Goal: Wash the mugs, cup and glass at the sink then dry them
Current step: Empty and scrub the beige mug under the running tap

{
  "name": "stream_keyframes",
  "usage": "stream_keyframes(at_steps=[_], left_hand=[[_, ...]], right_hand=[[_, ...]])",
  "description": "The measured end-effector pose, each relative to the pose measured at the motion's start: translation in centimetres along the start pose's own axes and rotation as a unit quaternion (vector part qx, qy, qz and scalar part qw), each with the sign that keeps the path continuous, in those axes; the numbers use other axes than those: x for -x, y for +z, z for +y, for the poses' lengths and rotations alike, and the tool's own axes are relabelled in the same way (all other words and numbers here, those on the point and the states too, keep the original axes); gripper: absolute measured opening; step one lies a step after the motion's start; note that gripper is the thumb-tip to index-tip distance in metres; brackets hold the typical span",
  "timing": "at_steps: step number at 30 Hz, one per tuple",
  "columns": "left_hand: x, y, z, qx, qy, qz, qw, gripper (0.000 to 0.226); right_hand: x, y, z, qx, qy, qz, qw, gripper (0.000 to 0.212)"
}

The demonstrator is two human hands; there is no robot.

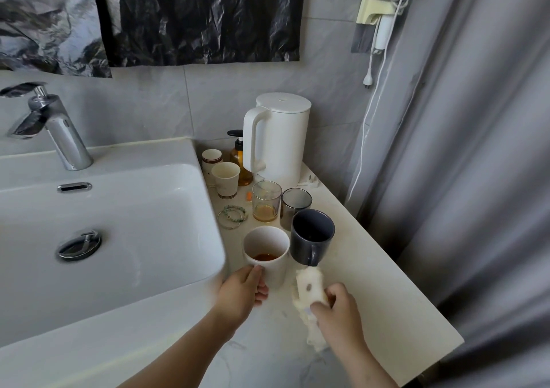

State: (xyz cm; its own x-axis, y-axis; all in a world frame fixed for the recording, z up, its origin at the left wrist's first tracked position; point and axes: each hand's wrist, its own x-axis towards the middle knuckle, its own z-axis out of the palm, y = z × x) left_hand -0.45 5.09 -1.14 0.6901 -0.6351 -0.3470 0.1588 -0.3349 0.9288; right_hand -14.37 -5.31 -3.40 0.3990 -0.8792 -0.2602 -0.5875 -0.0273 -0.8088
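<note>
the left hand [242, 291] curls round the near side of the white mug [266, 253], thumb up by the rim, fingers wrapped under its wall. the right hand [339, 313], just right of the white mug, pinches a white cloth [308, 288] whose ragged tail hangs down toward the counter [387, 283]. the white mug is upright, with a little brown liquid in its bottom. the dark mug [312, 238] is just right of the white mug, its handle toward the cloth (whether they touch i cannot tell). beyond the white mug stand a clear glass [267, 201] with amber dregs and a smoky glass [296, 204]. farther beyond are a paper cup [225, 179], a soap bottle [238, 155] and a white kettle [279, 140]. bracelets [232, 216] lie beyond the white mug, slightly left. the sink [119, 209] is just left of the white mug.
</note>
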Motion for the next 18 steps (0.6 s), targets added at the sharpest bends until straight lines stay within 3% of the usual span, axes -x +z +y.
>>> stream_keyframes(at_steps=[6, 12, 18], left_hand=[[3.0, -1.1, 1.0, -0.004, 0.049, -0.024, 0.998, 0.038], [5.2, -4.0, 4.1, 0.080, 0.077, -0.036, 0.993, 0.039], [6.2, -10.5, 7.0, 0.128, 0.098, -0.009, 0.987, 0.040]], right_hand=[[2.4, -1.5, -3.4, -0.111, -0.004, -0.010, 0.994, 0.014], [4.2, -1.1, -8.1, -0.192, -0.071, 0.034, 0.978, 0.019], [6.3, 1.8, -14.7, -0.242, -0.154, 0.010, 0.958, 0.052]])
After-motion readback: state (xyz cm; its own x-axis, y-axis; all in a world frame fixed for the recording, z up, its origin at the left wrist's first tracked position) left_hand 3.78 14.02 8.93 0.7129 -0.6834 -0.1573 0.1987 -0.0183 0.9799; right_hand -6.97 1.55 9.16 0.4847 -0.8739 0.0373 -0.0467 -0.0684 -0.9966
